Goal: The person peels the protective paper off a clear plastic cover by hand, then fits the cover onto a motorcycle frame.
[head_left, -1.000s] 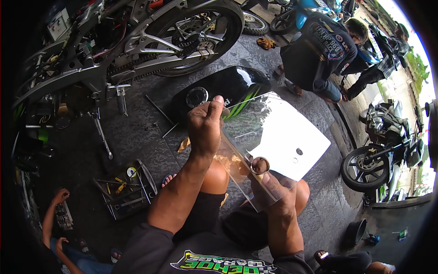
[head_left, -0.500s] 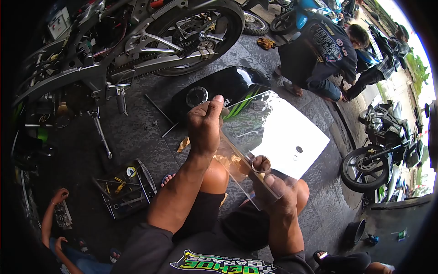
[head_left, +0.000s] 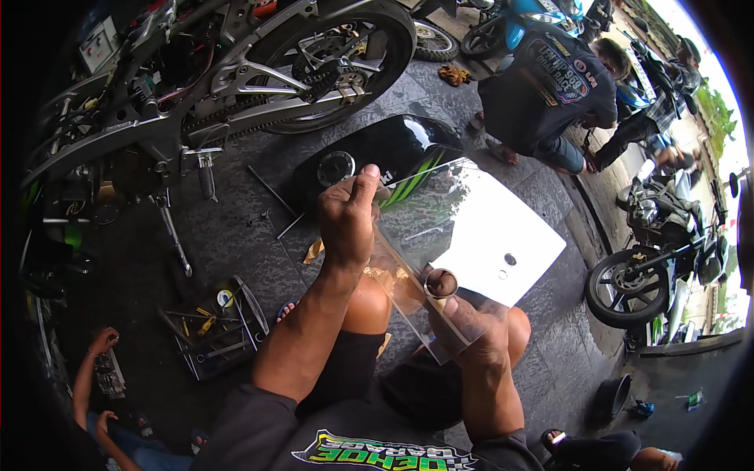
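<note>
I hold a clear, glass-like sheet (head_left: 420, 208) tilted over my knees, its far part white with glare. My left hand (head_left: 347, 224) is closed on the sheet's left edge, thumb up. At the near edge, my right hand (head_left: 479, 334) is closed on the sheet, its thumb beside a small round, ring-like piece (head_left: 441, 283). That piece stands against the sheet, and what it is I cannot make out. Some of the right fingers show blurred through the sheet. Beyond the sheet lies a black fuel tank (head_left: 377, 153) with green stripes, on the floor.
A partly stripped motorcycle (head_left: 275, 86) stands at upper left. A tool tray (head_left: 255, 310) with screwdrivers and tape lies left of my knees. A person in a dark shirt (head_left: 550, 94) crouches at upper right. Another motorcycle (head_left: 636, 286) is at right. Another person's hand (head_left: 104, 340) shows at lower left.
The ring-like piece and my right thumb have shifted slightly left along the sheet. My left hand keeps its hold. The whole view has moved a little.
</note>
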